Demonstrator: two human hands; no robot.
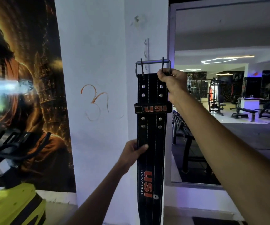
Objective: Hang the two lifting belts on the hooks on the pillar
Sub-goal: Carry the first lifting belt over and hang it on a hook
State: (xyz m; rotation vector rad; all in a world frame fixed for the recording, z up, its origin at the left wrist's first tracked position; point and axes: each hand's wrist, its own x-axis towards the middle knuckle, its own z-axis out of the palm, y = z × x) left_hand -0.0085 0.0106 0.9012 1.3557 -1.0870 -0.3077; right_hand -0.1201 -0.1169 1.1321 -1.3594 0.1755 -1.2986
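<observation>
Against white painted pillar (98, 62), black leather lifting belt (151, 135) with orange lettering held upright, steel double-prong buckle (153, 65) topmost. Right hand (171, 81) fingers curled tight around buckle's right corner. Left hand (134, 151) pinching belt's left edge lower down, thumb in front.

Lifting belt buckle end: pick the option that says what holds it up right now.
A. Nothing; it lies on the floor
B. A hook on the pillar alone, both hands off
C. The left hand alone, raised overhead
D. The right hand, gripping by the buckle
D: the right hand grips the top of the lifting belt at its metal buckle, while the left hand pinches the strap lower down.
</observation>
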